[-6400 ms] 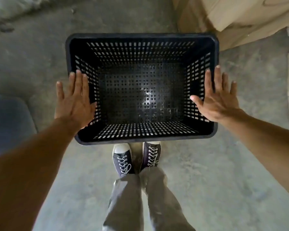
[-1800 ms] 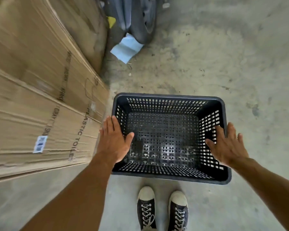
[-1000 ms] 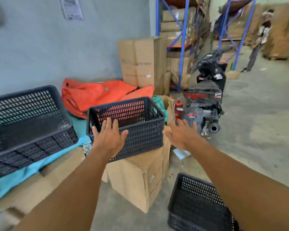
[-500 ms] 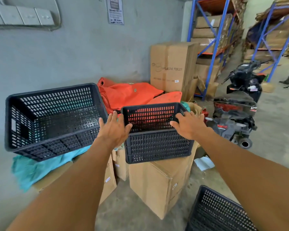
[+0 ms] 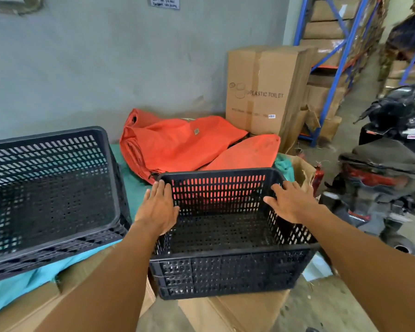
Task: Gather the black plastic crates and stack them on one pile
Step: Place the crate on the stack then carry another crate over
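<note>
Now nearer, left hand (image 5: 157,208) at 9 o'clock and right hand (image 5: 289,202) at 3 o'clock lie spread — flat on the side rims of the black perforated plastic crate (image 5: 228,236) — likely light, stiff.

orange bags (image 5: 177,144), cardboard box (image 5: 261,89), scooter (image 5: 388,168)

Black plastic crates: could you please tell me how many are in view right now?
2. One black crate sits on a cardboard box with both hands on its side rims; a larger crate rests tilted on teal cloth at left. Others may lie out of frame.
</note>
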